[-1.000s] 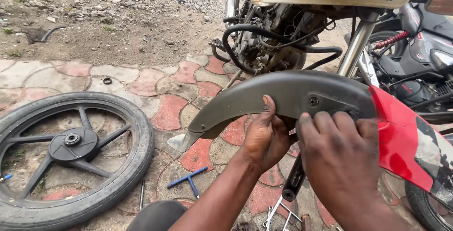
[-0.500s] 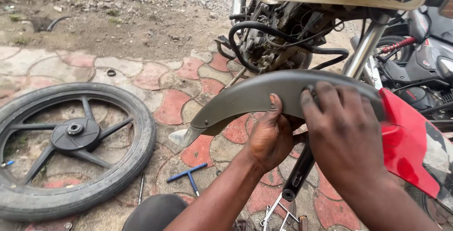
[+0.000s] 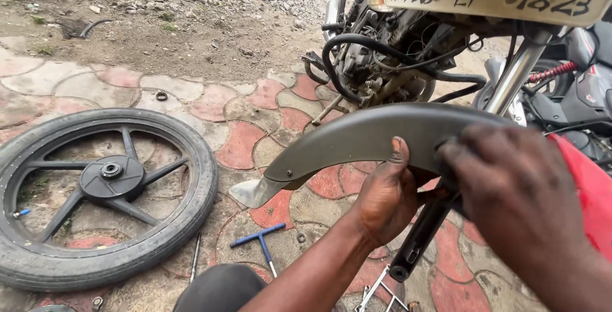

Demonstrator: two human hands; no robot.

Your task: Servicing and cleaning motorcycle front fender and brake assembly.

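My left hand (image 3: 386, 200) grips the lower edge of a curved grey motorcycle mudguard (image 3: 357, 140), thumb up on its outer face. My right hand (image 3: 510, 184) presses on the mudguard's right part, above a black fork leg (image 3: 417, 239) that hangs below it. The mudguard's red section (image 3: 590, 191) shows past my right wrist. The front of a motorcycle (image 3: 382, 50) stands just behind, with a chrome fork tube (image 3: 516, 73) beside my right hand.
A removed black wheel with its tyre (image 3: 102, 191) lies flat on the patterned paving at the left. A blue T-handle wrench (image 3: 264, 242) and a thin rod (image 3: 196, 258) lie near it. Dirt and gravel stretch behind. A second motorcycle (image 3: 580, 89) stands at the right.
My right hand has slid up and over the mudguard's right part. The view has shifted a little, and the mudguard now sits slightly higher.
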